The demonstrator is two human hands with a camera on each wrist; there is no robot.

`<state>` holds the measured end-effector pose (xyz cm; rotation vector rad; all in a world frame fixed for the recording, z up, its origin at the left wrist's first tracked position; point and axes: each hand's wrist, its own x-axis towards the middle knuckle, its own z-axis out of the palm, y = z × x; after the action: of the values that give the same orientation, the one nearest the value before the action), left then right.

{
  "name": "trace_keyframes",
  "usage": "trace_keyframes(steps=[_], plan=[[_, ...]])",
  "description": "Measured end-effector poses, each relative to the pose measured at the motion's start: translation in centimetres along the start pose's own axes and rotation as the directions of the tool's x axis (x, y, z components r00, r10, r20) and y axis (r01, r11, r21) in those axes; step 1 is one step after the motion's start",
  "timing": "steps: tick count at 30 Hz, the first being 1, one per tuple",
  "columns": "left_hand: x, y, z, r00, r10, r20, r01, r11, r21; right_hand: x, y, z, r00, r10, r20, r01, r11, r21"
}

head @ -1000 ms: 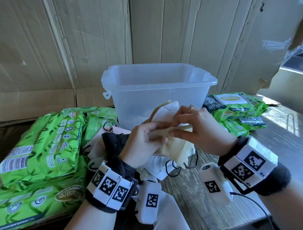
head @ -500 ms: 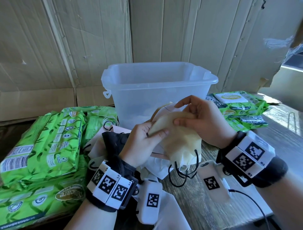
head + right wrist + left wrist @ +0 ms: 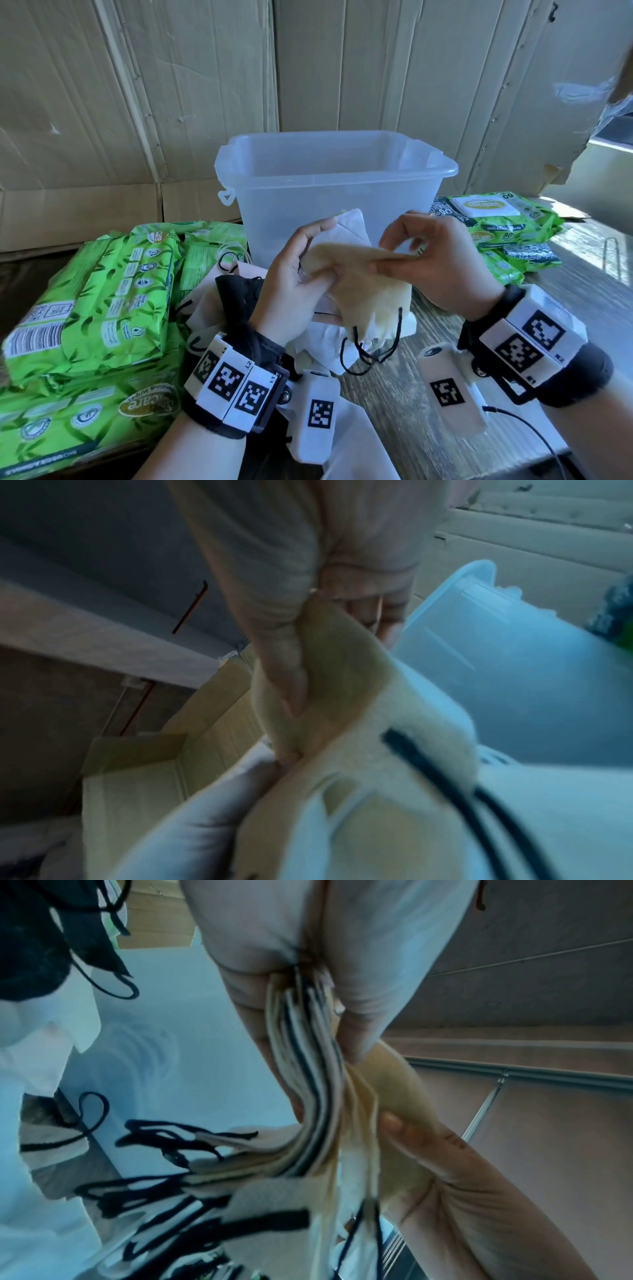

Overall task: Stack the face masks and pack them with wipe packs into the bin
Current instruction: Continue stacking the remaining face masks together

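Observation:
My left hand [image 3: 301,274] grips a stack of face masks [image 3: 308,1096], beige, white and dark layers with black ear loops [image 3: 370,346] hanging below. On top lies a beige mask [image 3: 363,274], which my right hand [image 3: 411,253] pinches by its upper edge between thumb and fingers. Both hands are raised in front of the clear plastic bin [image 3: 335,192], whose inside looks bare from here. More masks, one black [image 3: 236,294], the others white [image 3: 322,342], lie on the table under my left wrist. Green wipe packs [image 3: 102,298] are piled at the left, and others [image 3: 496,222] sit at the right of the bin.
Flattened cardboard [image 3: 171,102] lines the wall behind the bin. The wooden table [image 3: 411,411] runs forward on the right, with a thin cable [image 3: 534,431] trailing from my right wrist device. A bright opening shows at the far right edge.
My right hand has drawn the beige mask up and flatter across the stack, and its fingers have spread wider. The left hand keeps its grip and has tilted slightly.

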<state>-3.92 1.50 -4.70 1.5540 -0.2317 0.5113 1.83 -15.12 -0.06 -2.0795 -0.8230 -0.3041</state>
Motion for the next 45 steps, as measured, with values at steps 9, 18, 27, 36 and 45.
trace_keyframes(steps=[9, 18, 27, 36, 45], plan=[[0.2, -0.4, -0.2, 0.997, -0.066, -0.05, 0.066, 0.998, 0.0, -0.2, 1.0, 0.0, 0.98, 0.162, 0.114, -0.185, 0.955, 0.231], [0.5, -0.9, -0.8, 0.983, -0.132, -0.126, 0.135, 0.991, 0.013, 1.1, 0.8, -2.3, 0.892, 0.181, -0.413, -0.042, 0.946, 0.323], [0.4, -0.5, -0.4, 0.972, -0.214, -0.1, 0.195, 0.965, -0.176, -1.1, -1.3, 2.3, 0.954, -0.099, 0.281, 0.166, 0.96, -0.225], [0.6, -0.5, -0.9, 0.968, -0.086, -0.235, 0.13, 0.975, 0.181, -1.0, 0.2, -0.7, 0.937, -0.027, 0.348, 0.105, 0.973, -0.207], [0.4, -0.5, -0.7, 0.988, 0.034, -0.15, -0.002, 0.979, 0.204, -3.5, 1.2, 2.0, 0.415, 0.425, 0.805, 0.268, 0.788, -0.554]])
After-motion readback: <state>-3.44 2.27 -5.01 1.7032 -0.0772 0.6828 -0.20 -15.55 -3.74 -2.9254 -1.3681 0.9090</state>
